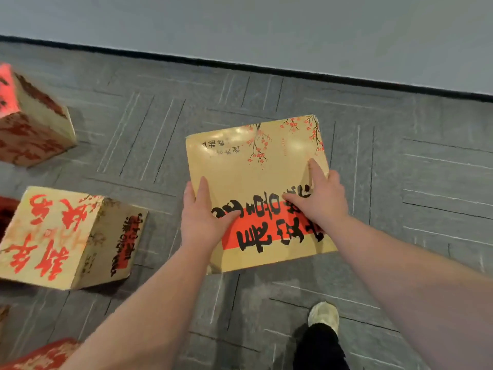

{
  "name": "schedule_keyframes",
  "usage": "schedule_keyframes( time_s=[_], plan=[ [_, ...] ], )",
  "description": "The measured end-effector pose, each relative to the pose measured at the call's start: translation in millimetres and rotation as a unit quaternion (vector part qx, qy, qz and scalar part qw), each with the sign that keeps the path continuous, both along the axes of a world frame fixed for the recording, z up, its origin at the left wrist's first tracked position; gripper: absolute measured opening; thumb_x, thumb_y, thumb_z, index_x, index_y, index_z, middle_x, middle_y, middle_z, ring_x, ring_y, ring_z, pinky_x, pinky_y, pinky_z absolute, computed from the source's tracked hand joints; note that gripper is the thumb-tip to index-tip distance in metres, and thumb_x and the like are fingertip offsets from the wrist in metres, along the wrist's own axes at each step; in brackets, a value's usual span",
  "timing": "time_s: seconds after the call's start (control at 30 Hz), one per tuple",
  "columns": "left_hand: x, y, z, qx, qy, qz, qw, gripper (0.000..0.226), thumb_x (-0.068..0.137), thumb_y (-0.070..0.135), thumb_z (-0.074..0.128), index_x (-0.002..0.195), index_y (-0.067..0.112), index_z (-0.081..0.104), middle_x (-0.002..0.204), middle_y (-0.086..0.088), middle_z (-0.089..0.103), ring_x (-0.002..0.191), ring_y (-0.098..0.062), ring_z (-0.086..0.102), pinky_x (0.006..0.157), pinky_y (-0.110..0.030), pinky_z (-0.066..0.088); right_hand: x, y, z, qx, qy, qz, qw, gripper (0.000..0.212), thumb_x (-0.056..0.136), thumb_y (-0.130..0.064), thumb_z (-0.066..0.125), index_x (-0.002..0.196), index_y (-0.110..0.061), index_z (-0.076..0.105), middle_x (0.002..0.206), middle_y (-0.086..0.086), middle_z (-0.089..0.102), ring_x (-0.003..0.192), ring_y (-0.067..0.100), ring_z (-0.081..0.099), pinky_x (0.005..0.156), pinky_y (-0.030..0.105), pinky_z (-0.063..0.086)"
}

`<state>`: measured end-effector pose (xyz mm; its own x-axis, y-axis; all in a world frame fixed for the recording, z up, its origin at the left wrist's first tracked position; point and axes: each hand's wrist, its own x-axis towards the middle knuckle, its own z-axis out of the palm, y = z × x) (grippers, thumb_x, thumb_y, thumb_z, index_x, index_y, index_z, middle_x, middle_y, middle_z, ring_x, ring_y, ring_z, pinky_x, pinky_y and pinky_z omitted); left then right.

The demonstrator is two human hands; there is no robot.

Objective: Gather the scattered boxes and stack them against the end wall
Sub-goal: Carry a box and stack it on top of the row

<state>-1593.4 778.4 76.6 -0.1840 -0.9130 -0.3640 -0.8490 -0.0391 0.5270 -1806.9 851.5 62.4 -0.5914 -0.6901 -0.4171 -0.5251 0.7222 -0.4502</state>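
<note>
I hold a tan cardboard box (250,166) with red blossom print, a red band and black characters in front of me, above the grey carpet. My left hand (202,217) grips its left edge, thumb on the top face. My right hand (320,196) grips its right edge, fingers spread over the top. Another tan box with red characters (61,236) lies on the floor at the left. A third box (32,121), tilted, sits further back at the left. The grey wall (266,28) with a black skirting runs across the top.
A red box corner (45,356) shows at the bottom left and a dark red thing (6,212) at the left edge. My shoe and dark trouser leg (322,332) are on the carpet (413,182) below the held box.
</note>
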Motion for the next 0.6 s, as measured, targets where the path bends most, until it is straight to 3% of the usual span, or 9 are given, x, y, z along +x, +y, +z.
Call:
schedule_keyframes(
  time_s=[0.3, 0.6],
  plan=[
    [-267.1, -12.3, 94.6, -0.049, 0.005, -0.141, 0.989, 0.105, 0.071, 0.047, 0.078, 0.152, 0.028, 0.013, 0.159, -0.001, 0.008, 0.142, -0.022, 0.024, 0.109, -0.039, 0.032, -236.8, 46.6, 88.1, -0.040, 0.017, -0.133, 0.990, 0.097, 0.077, -0.060, 0.068, 0.152, -0.035, 0.012, 0.142, 0.014, 0.028, 0.128, 0.036, 0.036, 0.100, 0.051, 0.043],
    [-530.8, 21.1, 144.3, -0.069, 0.049, -0.312, 0.946, 0.107, 0.070, 0.052, 0.077, 0.152, 0.028, 0.013, 0.159, 0.000, 0.009, 0.144, -0.020, 0.020, 0.111, -0.038, 0.029, -449.0, 139.0, 148.5, -0.061, 0.051, -0.299, 0.951, 0.096, 0.076, -0.059, 0.070, 0.151, -0.035, 0.015, 0.137, 0.012, 0.031, 0.125, 0.035, 0.039, 0.099, 0.052, 0.044]
  ],
)
